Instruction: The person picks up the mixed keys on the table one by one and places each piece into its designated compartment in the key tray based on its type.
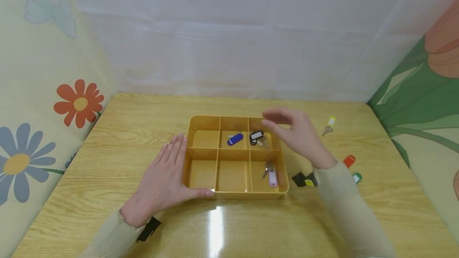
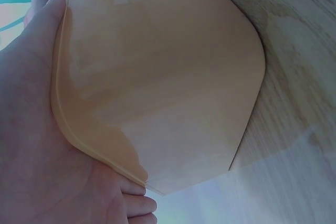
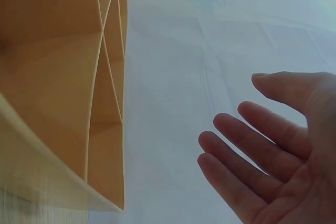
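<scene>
A yellow box (image 1: 233, 195) with several compartments stands on the table. My left hand (image 1: 163, 174) lies against its front left corner, fingers straight along the left side and thumb along the front rim; in the left wrist view the palm meets the box wall (image 2: 157, 77). My right hand (image 1: 295, 134) hovers by the back right corner, fingers apart with nothing between them. A key with a black tag (image 1: 256, 135) lies in the back right compartment, a blue key tag (image 1: 235, 139) in the back middle one. Keys with a lilac tag (image 1: 273, 178) lie front right.
On the table to the right lie a key with a yellow tag (image 1: 331, 122), a red tag (image 1: 349, 161) and a green tag (image 1: 356, 177), the last two close to my right sleeve (image 1: 344, 198). A white cloth (image 1: 229, 51) hangs behind the table, with flower-patterned panels at both sides.
</scene>
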Demonstrator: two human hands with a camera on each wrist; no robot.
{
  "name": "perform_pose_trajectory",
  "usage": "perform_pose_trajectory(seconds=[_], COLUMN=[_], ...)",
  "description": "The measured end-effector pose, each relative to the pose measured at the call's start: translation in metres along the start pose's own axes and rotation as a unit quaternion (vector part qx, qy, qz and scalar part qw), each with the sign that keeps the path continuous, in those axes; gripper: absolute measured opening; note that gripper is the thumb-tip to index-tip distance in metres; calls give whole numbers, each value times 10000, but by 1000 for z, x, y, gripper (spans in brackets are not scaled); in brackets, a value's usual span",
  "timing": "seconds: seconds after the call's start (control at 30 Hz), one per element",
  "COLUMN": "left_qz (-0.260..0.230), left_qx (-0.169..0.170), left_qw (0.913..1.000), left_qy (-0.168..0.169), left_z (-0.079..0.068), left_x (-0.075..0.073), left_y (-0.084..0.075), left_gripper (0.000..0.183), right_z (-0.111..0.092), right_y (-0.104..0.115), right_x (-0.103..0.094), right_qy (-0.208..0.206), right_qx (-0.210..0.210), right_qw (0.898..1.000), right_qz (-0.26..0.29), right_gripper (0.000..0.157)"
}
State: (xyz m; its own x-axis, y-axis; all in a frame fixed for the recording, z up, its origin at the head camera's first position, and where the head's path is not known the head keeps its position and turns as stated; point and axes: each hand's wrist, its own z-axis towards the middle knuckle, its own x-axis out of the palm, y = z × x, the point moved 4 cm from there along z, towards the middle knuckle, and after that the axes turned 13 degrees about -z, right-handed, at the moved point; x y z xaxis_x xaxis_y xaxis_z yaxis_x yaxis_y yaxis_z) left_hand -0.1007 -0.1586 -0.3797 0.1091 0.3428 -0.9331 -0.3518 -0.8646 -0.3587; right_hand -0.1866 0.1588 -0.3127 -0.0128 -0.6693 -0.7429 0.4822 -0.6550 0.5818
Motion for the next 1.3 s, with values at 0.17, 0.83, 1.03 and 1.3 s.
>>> perform_pose_trajectory(seconds=[0.17, 0.83, 1.03, 1.3], left_qz=[-1, 7, 22, 55], left_qx=[-31, -58, -51, -46], left_qw=[10000, 10000, 10000, 10000], left_qy=[15, 31, 7, 29], left_z=[0, -1, -1, -2], left_x=[0, 0, 0, -2], left_y=[0, 1, 2, 1], left_gripper=[147, 147, 146, 147], right_z=[-4, -19, -22, -30], right_y=[-3, -20, -27, -36], right_x=[-3, -9, -11, -18], right_qy=[14, -56, -92, -241], right_qx=[26, 339, 420, 554], right_qw=[9999, 9991, 9987, 9976], right_qz=[-110, -250, -276, -341], right_gripper=[31, 33, 33, 30])
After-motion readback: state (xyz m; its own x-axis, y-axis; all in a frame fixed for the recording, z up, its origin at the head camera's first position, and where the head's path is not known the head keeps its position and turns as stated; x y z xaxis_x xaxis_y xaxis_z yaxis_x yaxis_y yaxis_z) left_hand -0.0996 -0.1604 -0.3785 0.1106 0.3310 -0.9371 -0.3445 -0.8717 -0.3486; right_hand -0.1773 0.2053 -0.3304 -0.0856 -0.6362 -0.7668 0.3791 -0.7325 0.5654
